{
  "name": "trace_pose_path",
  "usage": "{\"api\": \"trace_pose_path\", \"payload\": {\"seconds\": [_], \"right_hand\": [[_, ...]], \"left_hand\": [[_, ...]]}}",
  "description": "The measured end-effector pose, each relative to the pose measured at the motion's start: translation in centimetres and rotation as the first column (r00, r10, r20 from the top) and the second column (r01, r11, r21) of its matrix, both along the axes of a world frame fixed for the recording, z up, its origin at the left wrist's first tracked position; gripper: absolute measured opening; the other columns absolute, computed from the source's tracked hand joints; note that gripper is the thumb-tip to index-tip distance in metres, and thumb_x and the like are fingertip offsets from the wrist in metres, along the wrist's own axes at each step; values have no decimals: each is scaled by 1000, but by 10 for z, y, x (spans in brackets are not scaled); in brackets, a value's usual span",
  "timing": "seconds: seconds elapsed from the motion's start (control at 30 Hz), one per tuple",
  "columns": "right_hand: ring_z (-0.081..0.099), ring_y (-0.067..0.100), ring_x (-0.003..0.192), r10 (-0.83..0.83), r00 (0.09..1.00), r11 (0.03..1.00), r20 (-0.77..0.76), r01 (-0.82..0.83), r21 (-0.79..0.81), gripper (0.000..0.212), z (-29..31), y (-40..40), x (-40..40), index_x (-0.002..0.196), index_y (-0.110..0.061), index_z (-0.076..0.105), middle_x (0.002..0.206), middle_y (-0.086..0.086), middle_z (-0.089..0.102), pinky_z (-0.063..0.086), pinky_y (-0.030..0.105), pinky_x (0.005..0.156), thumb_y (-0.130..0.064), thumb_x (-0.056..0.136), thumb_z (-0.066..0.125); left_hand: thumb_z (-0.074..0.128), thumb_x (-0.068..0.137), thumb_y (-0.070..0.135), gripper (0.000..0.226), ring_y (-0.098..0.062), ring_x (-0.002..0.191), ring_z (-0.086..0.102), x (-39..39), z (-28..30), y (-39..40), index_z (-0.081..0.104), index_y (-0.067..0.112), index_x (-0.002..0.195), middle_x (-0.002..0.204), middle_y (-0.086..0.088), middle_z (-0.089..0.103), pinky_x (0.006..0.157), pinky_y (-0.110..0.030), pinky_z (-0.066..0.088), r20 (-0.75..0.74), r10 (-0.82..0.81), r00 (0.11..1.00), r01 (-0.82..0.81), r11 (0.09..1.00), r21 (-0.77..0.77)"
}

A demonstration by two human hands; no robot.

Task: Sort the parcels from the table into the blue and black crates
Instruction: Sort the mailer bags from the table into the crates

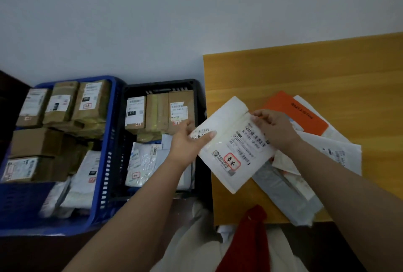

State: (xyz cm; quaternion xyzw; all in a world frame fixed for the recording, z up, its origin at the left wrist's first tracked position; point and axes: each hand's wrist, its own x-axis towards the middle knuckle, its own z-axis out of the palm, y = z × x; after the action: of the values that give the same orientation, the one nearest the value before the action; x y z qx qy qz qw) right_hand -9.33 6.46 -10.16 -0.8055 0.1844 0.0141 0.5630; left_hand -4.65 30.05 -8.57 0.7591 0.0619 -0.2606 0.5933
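Yellow tabletop (305,71) carries a few soft parcels (340,151) near its left edge, both blue crate (104,162) and black crate (200,88) are well filled, and my left hand (187,143) and right hand (272,127) grip a white mailer (231,147) above that edge.

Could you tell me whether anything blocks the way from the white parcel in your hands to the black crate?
Nothing visible does. The white parcel, held by the left hand and right hand, hangs right beside the open-topped black crate, which already holds parcels.
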Motion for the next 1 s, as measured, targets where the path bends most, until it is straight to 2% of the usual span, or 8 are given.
{"api": "trace_pose_path", "payload": {"seconds": [0.1, 0.23, 0.4, 0.53, 0.63, 0.73, 0.9, 1.0], "right_hand": [[59, -6, 54, -64, 998, 998, 26, 64, 8, 13, 5, -4, 9, 81, -22, 69, 72, -7, 67, 47, 11, 49, -18, 92, 64], [68, 8, 62, -282, 959, 936, 15, 271, 223, 19, 4, 0, 11, 100, -11, 63, 82, 2, 71, 55, 22, 55, -27, 90, 67], [72, 13, 73, -189, 981, 919, -51, 195, 344, 15, -5, 34, 7, 100, -6, 58, 88, 4, 72, 59, 29, 58, -15, 91, 66], [69, 14, 81, -197, 978, 937, -65, 207, 283, 7, -15, 53, 7, 94, -13, 55, 98, 7, 69, 57, 30, 64, -11, 94, 62], [66, 10, 83, -183, 978, 959, -100, 200, 200, 10, -25, 66, 7, 101, -13, 55, 105, 6, 68, 54, 25, 63, -15, 94, 62], [63, 11, 89, -125, 976, 990, -180, 134, 35, 27, -39, 83, 7, 116, -12, 54, 109, -1, 64, 49, 22, 66, -19, 92, 65], [53, 23, 115, 161, 931, 956, -328, -229, -182, 53, -67, 133, 8, 130, -13, 47, 127, 7, 54, 45, 31, 90, -15, 83, 72], [42, 24, 126, 286, 861, 900, -421, -392, -190, 83, -81, 172, 14, 150, -14, 22, 141, 9, 33, 39, 28, 98, -23, 85, 71]], "left_hand": [[74, 83, 10, 27, -31, 92, 70, -6, -3, 3, 66, 4, 109, 100, -12, 73, 61, -26, 56, -24, 10, 1000, -12, 995, -98], [70, 87, 9, 14, -22, 87, 72, -11, -11, 2, 67, 11, 101, 96, -6, 75, 66, -31, 60, -30, 302, 953, -302, 930, -209], [73, 85, 13, 15, -19, 84, 73, -13, -18, 3, 67, 13, 99, 89, 0, 76, 63, -30, 59, -43, 423, 905, -421, 877, -230], [75, 84, 18, 16, -23, 87, 73, -13, -24, 16, 68, 13, 98, 92, -5, 75, 66, -33, 60, -6, 423, 906, -417, 891, -182], [71, 88, 22, 19, -25, 93, 71, -17, -34, 29, 65, 14, 104, 100, -7, 73, 76, -43, 60, 44, 390, 920, -387, 920, -59], [60, 93, 18, 36, -23, 97, 64, -22, -51, 48, 50, 16, 127, 115, -9, 64, 85, -45, 56, 65, 285, 956, -292, 926, 239], [57, 90, 8, 48, -19, 93, 55, -37, -78, 97, 43, 11, 136, 118, -13, 61, 78, -25, 44, 16, 111, 994, -104, 862, 496], [60, 88, 8, 56, -27, 106, 58, -38, -89, 129, 40, 10, 141, 125, -16, 57, 84, -28, 45, -25, 46, 999, -23, 815, 579]]}}
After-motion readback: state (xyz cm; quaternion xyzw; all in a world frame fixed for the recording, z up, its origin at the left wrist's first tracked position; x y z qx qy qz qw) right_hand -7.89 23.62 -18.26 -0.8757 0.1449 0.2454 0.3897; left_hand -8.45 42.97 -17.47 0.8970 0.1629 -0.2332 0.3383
